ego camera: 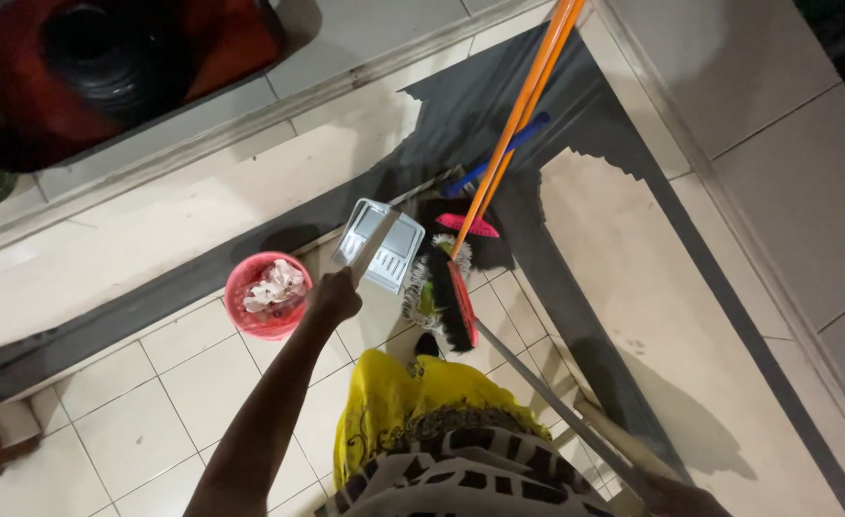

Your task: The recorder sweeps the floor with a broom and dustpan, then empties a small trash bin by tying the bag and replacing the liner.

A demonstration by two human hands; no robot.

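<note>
While the grey dustpan (381,244) is held by its long handle in the left hand (334,295), fingers wrapped shut around the handle's near end, several risks can be judged, listed largest to smallest. Tiled floor (145,412): the far strip is seen to be darker and possibly wet, though this cannot be confirmed; a slip could be caused if it is stepped on. Two orange-handled brooms (518,105) are leaned into the far corner, with a blue-handled brush (499,153) beside them; they could be knocked over if the dustpan is swung right, since the pan sits just left of their heads. A long grey pole (547,393) is run from the red-and-black brush head (459,306) toward the near right, where the right hand (676,496) is cropped at the frame edge; whether its fingers are closed on the pole cannot be told, so loss of control of that brush cannot be excluded. Yellow garment (394,402): the hem hangs near the brush head and could be snagged. Pink bucket (267,295), holding crumpled white waste, stands just left of the left hand; it could be tipped by the forearm. Dustpan itself: it is tilted, so any contents could be spilled.
</note>
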